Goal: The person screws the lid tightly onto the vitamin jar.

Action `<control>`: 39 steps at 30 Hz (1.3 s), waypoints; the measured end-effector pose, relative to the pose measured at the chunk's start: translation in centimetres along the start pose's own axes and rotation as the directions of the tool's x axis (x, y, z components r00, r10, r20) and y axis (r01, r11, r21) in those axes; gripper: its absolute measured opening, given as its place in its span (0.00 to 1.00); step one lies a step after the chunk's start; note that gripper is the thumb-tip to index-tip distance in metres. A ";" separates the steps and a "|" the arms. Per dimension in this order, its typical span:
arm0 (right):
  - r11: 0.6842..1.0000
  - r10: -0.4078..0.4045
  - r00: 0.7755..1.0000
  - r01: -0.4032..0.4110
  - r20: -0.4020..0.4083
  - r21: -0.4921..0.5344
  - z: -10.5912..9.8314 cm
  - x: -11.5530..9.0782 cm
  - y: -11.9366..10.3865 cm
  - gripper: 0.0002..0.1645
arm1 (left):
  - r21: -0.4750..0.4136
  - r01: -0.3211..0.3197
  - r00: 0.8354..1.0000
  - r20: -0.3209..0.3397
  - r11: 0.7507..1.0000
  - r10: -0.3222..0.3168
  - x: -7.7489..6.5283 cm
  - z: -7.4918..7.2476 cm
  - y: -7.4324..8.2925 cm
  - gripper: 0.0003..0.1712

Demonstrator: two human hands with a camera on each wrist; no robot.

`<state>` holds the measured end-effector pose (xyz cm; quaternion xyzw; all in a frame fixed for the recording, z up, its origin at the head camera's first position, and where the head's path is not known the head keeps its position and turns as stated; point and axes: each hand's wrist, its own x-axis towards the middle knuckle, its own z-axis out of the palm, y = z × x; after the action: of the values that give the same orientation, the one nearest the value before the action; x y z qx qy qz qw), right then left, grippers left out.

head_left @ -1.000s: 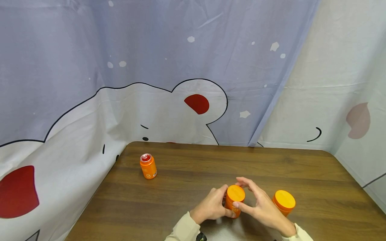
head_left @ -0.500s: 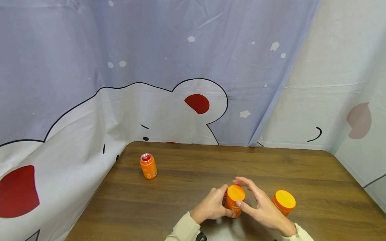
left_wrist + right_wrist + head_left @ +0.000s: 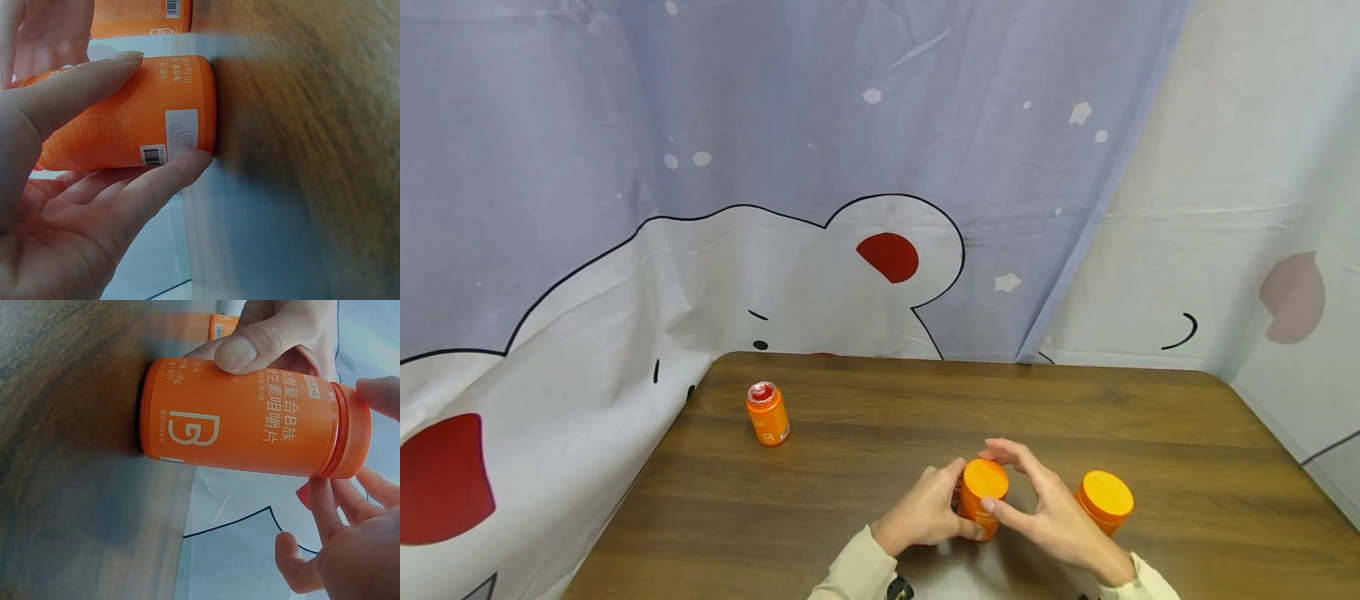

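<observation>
An orange supplement bottle (image 3: 976, 515) stands upright on the wooden table, printed with a large white B logo that shows in the right wrist view. My left hand (image 3: 925, 512) grips its lower body, thumb on one side and fingers round the other. The orange cap (image 3: 351, 434) sits on the bottle's neck, a narrow groove below it. My right hand (image 3: 1052, 521) pinches that cap between thumb and fingertips. Just right of this hand stands a second orange bottle (image 3: 1107, 498), capped and partly hidden by the wrist.
Toward the table's far left stands a third orange bottle (image 3: 769, 419) with a shiny, reddish top. The brown wooden table (image 3: 880, 417) ends at a printed curtain (image 3: 820, 275) behind and at the sides.
My right thumb has shifted slightly right and then back along the cap's side. My left hand and the bottles stay in place.
</observation>
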<state>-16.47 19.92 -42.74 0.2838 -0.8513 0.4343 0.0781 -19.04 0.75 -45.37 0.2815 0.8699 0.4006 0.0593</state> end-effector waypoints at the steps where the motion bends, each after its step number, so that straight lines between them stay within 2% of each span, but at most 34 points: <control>1: 1.000 0.000 1.000 0.000 -0.006 -0.005 0.0 0.0 0.0 0.37 | 0.004 0.001 1.000 -0.001 1.000 -0.001 0.0 0.0 0.0 0.31; 13: 0.998 -0.038 0.998 0.035 -0.044 -0.045 0.2 0.2 0.2 0.39 | 0.022 0.000 1.000 -0.009 1.000 0.000 0.0 -0.1 -0.1 0.31; 19: 0.998 -0.002 0.999 0.000 -0.035 -0.066 0.2 0.1 0.0 0.40 | 0.012 0.003 1.000 -0.001 1.000 -0.003 0.0 -0.1 0.0 0.31; 23: 0.998 0.002 1.000 -0.003 -0.021 -0.055 0.0 0.1 -1.0 0.39 | 0.007 -0.001 1.000 0.003 1.000 0.001 0.0 0.0 0.0 0.31; 29: 0.998 -0.054 0.998 0.054 0.012 -0.040 -0.8 0.1 -3.2 0.35 | 0.005 -0.014 1.000 -0.001 1.000 0.014 0.0 0.1 -0.1 0.31; 31: 0.997 -0.068 0.997 0.069 0.018 -0.036 -0.8 0.1 -3.0 0.35 | 0.004 -0.014 1.000 -0.002 1.000 0.014 -0.1 0.1 -0.1 0.31; 39: 0.993 -0.107 0.994 0.107 0.015 -0.047 -0.1 -0.1 0.0 0.38 | 0.006 0.005 1.000 -0.002 1.000 -0.005 -0.1 0.0 0.0 0.30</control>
<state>-16.44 20.06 -42.72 0.3298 -0.8454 0.4074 0.1029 -18.93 0.74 -45.39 0.2790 0.8720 0.3980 0.0587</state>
